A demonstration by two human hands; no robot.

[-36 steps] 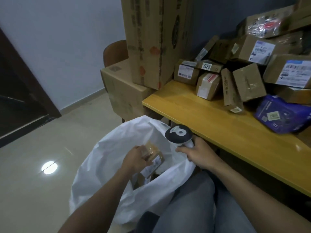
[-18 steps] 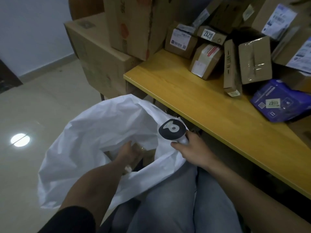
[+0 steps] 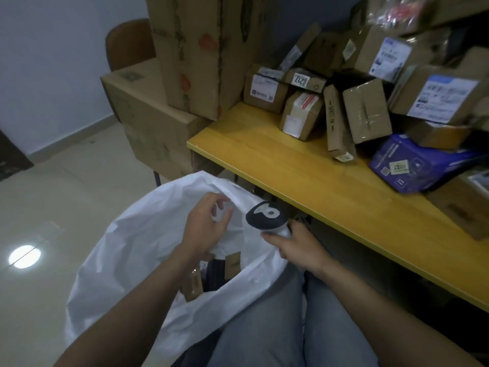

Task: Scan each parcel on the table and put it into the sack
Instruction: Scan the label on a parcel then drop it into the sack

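Once the left hand (image 3: 206,223) had let its parcel go inside the white sack (image 3: 127,255), it rose empty over the sack's mouth, fingers loosely curled and apart. Whether they brushed the rim was hard to tell in the dim light. Brown boxes (image 3: 193,284) lay inside at the hand's six o'clock, so that parcel looked finished. The right hand (image 3: 299,250), at three o'clock, stayed wrapped round the scanner (image 3: 266,215). Unscanned parcels (image 3: 366,109) were heaped on the yellow table (image 3: 264,160) toward two o'clock, a blue parcel (image 3: 412,165) lowest. The scanner hand lay across the left's reach. Tall cartons (image 3: 201,49) crowded twelve o'clock.
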